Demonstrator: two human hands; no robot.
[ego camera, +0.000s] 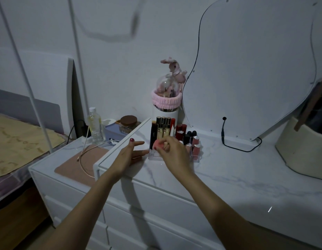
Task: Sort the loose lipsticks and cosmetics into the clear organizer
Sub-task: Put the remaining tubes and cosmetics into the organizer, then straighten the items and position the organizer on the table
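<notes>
A clear organizer (196, 157) stands on the white marble dresser top (228, 177), filled with several upright lipsticks (181, 130) in black, gold and red. My right hand (172, 150) hovers at the organizer's front left, its fingers closed on a pink makeup sponge (158, 144). Just left of the organizer, my left hand (130, 154) rests on the dresser top with fingers spread and nothing in it. The front left compartments are hidden behind my right hand.
A white brush holder with a pink band and clear dome (165, 103) stands behind the organizer. A wavy mirror (246, 69) leans on the wall, with a black cable (237, 148) below it. At far right is a cream container (304, 147). On the lower left nightstand are a bottle (95, 125) and a jar (128, 124).
</notes>
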